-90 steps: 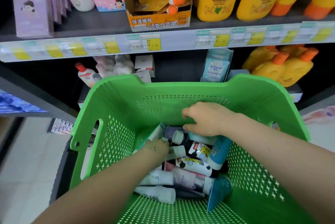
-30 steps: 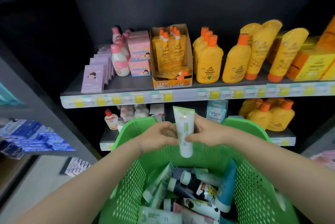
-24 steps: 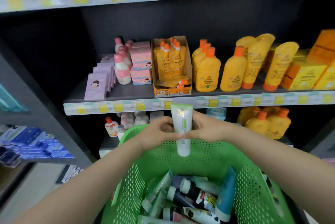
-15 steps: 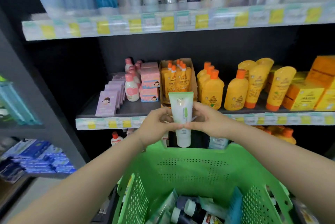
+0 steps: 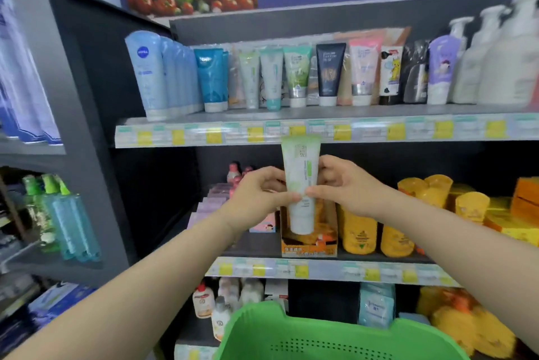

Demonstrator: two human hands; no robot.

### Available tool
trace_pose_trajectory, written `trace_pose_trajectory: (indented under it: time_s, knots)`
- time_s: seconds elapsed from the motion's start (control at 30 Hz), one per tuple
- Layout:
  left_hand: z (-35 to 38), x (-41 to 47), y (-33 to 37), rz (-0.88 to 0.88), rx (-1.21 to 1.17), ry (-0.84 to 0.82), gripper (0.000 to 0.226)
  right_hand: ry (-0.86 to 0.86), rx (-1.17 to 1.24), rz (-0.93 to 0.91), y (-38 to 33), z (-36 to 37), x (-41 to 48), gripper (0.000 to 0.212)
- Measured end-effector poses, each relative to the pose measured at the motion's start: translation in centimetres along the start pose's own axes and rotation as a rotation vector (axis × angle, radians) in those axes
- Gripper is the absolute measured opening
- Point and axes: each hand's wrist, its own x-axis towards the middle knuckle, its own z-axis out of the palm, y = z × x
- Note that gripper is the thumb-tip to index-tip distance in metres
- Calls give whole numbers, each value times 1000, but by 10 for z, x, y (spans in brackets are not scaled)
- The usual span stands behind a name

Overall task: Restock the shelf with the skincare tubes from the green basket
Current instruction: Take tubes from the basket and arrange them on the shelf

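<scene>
The skincare tube (image 5: 300, 184) hangs upright in mid-air at the centre of the view, cap down. The left hand (image 5: 256, 199) at its 9 o'clock and the right hand (image 5: 347, 187) at its 3 o'clock each pinch its lower body between thumb and fingertips. The upper shelf (image 5: 291, 114) lies at 12 o'clock, its price strip just behind the tube's crimped top. The green basket (image 5: 320, 333) sits at 6 o'clock, with only its rim showing.

The row of tubes (image 5: 291, 79) on that shelf stands packed close, each balanced on its cap. Pushing the new tube in at an angle could tip a neighbour and topple several. The likeliest matching slot seems to be at 11 o'clock among the pale green tubes, though blur makes the labels hard to compare, so it could be put in the wrong place. A slack pinch during the lift could drop the tube onto the orange carton (image 5: 309, 246) at 6 o'clock, or past the basket.
</scene>
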Motion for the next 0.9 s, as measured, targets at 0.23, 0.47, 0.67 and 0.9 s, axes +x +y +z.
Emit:
trace_pose_trajectory:
  time_s: [0.23,0.47,0.67,0.9]
  knots:
    - [-21,17,38,56,-61,29,22,48,2,-16,-38,-19,25,39]
    - [-40,30,63,83,15,27,28,66,-34,-43,-63,-32,44,40]
    - [-53,44,84,155,37,77,28,107,-18,-52,-81,-42,58,33]
    - [-67,66,108,204,37,137,27,188,-47,-110,-101,-51,84,26]
